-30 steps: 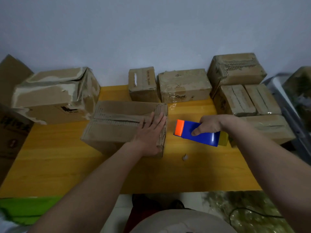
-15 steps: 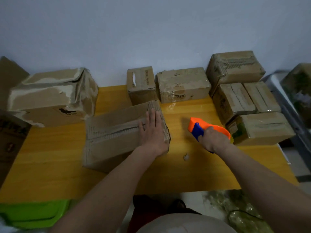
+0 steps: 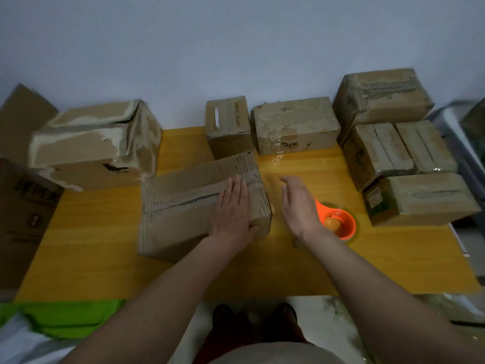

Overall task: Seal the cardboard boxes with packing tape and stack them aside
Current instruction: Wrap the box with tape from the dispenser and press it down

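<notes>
Both hands are open: the left hand [image 3: 232, 210] lies flat on the right end of a cardboard box [image 3: 194, 203] on the yellow tabletop [image 3: 380, 261], the right hand [image 3: 299, 203] hovers beside it. An orange tape dispenser [image 3: 338, 223] sits just right of that hand. Beyond, taped boxes [image 3: 393, 143] line the wall.

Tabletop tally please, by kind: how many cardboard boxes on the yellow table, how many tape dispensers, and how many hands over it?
Cardboard boxes: 8
Tape dispenser, orange: 1
Hands, left hand flat on the nearest box, right hand open beside it: 2
Total: 11
</notes>
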`<action>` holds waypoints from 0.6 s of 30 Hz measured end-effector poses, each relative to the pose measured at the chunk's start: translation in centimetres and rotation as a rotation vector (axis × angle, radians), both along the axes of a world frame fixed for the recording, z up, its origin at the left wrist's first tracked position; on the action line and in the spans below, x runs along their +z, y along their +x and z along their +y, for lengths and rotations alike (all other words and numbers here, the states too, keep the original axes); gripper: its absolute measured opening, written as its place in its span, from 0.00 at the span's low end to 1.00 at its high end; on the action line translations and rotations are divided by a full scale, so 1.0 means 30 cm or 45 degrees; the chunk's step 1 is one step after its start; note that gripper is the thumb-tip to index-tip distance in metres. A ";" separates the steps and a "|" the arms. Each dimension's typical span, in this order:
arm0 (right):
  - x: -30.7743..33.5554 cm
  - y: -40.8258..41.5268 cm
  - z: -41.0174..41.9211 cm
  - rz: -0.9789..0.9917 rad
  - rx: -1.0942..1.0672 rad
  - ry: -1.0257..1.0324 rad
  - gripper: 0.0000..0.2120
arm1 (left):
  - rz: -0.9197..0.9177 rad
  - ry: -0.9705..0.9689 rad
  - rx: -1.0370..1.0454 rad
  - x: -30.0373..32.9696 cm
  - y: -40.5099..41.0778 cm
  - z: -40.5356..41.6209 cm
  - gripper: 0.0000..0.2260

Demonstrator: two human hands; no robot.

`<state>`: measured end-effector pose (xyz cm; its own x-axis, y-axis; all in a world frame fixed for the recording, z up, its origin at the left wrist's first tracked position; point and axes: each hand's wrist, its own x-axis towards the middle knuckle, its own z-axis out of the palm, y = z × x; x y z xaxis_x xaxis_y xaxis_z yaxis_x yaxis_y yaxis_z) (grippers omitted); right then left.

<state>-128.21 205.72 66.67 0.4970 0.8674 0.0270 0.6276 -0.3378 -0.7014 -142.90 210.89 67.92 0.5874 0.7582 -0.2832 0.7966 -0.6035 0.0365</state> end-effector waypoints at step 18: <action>0.036 -0.170 0.159 0.013 0.037 -0.280 0.25 | -0.088 -0.198 -0.271 -0.006 -0.155 0.126 0.55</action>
